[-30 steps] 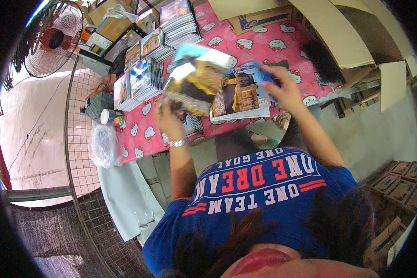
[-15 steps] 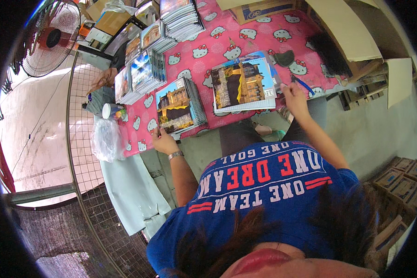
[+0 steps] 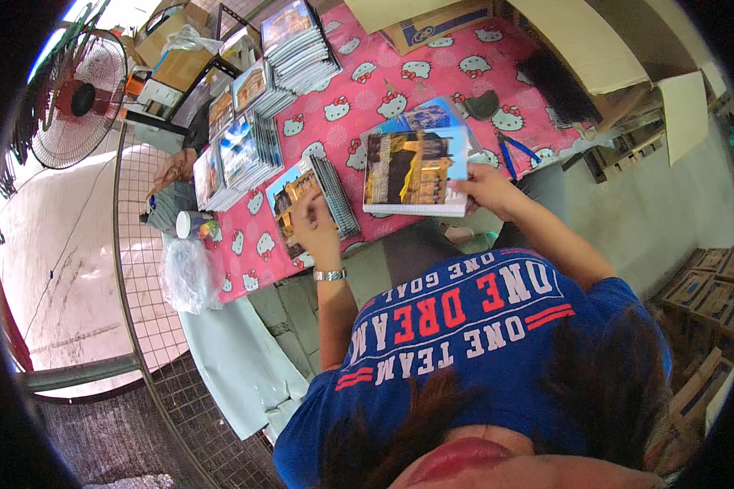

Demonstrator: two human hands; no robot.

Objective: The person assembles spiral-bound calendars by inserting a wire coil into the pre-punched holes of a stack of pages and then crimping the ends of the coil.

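My right hand (image 3: pixel 488 192) pinches the notebook (image 3: pixel 412 167) at its lower right, center of the frame; a loose pinch could let its pages slip askew. My left hand (image 3: pixel 316 230) is over the pile (image 3: pixel 338 198) left of center, blurred; I can't tell whether it grips. A sideways push could skew that pile. Dragging rightward could catch the pliers (image 3: pixel 506 155).

I saw a big round fan (image 3: pixel 81 99), a crinkly see-through bag (image 3: pixel 189 275) just beside a little white-topped tub (image 3: pixel 194 225), and lots of brown boxes (image 3: pixel 704 297) piled up.
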